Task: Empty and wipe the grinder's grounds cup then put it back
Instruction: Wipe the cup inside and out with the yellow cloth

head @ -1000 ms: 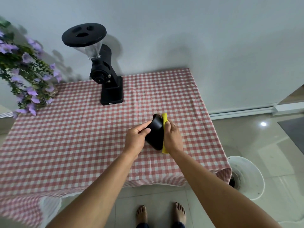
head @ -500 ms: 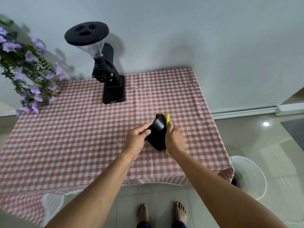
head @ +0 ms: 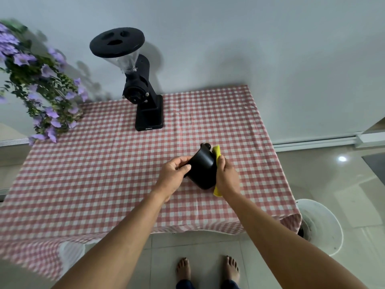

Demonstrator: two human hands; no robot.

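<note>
**Grounds cup held between both hands above the table, wiping stage**

The black grounds cup (head: 203, 171) is held just above the near right part of the table (head: 104, 163), clear of the checked cloth as far as can be judged. Its long axis runs roughly along the 12–6 o'clock line, and a small knob shows at the 12 o'clock end. Which way its mouth faces cannot be told.

The left hand (head: 174, 176) grips the cup from 9 o'clock, with fingers and thumb curled round its wall. The right hand (head: 227, 176) lies at 3 o'clock. It clasps a yellow cloth (head: 217, 150) and presses it against the cup's right side, and the cloth shows above and below the palm. The cup therefore sits between the two hands and touches both.

The grinder (head: 145, 97) stands at about 11 o'clock from the cup, well apart, at the far edge of the table. Its base platform (head: 149, 119) carries nothing. The left hand is the nearer to it and already holds the cup, so the return probably falls to that hand once wiping is judged complete. Only bare tablecloth lies between cup and platform, and nothing stands in the way.

Purple flowers (head: 41, 84) overhang the table at 10 o'clock, well off that line. A white bin (head: 325, 226) stands on the floor at 4 o'clock, past the table corner.
</note>
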